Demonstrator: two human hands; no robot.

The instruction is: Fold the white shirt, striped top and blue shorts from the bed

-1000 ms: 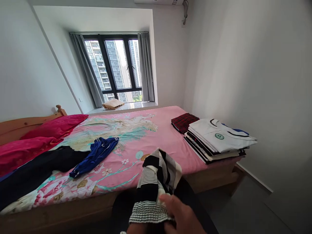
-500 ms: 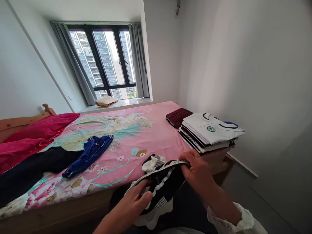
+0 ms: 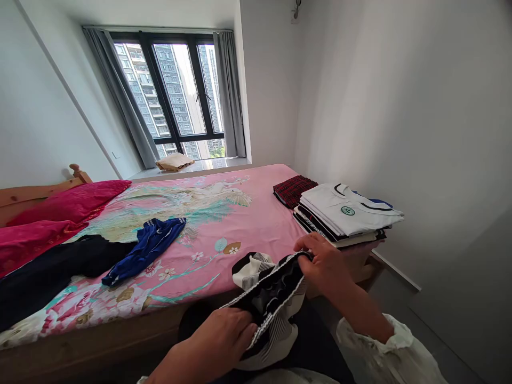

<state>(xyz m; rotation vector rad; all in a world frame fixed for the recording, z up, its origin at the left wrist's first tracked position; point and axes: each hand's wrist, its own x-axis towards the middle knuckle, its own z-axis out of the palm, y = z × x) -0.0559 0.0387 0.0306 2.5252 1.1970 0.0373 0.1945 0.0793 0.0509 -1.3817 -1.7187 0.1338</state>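
A black-and-white striped knit garment (image 3: 276, 322) is stretched between my two hands over my lap, at the near edge of the bed. Its trimmed opening gapes, showing the dark inside. My left hand (image 3: 226, 336) grips one end of this opening, its fingers curled inside the edge. At the other end, my right hand (image 3: 322, 264) pinches the trim between thumb and fingers. Part of the garment rests on the pink floral bedsheet (image 3: 264, 213). Just beyond my right hand lies a stack of folded clothes, with a white shirt (image 3: 352, 208) on top.
A folded dark red plaid piece (image 3: 294, 191) sits beside the stack. Left on the bed lie a blue garment (image 3: 150, 245), black clothing (image 3: 68, 266) and red pillows (image 3: 76, 200). A beige folded cloth (image 3: 175, 161) is on the windowsill. The wall (image 3: 360, 106) bounds the right side.
The garment's opening has been spread wider, and its edge now faces up more. My left hand has shifted slightly right and down, its fingers now inside the edge. My right hand has risen a little.
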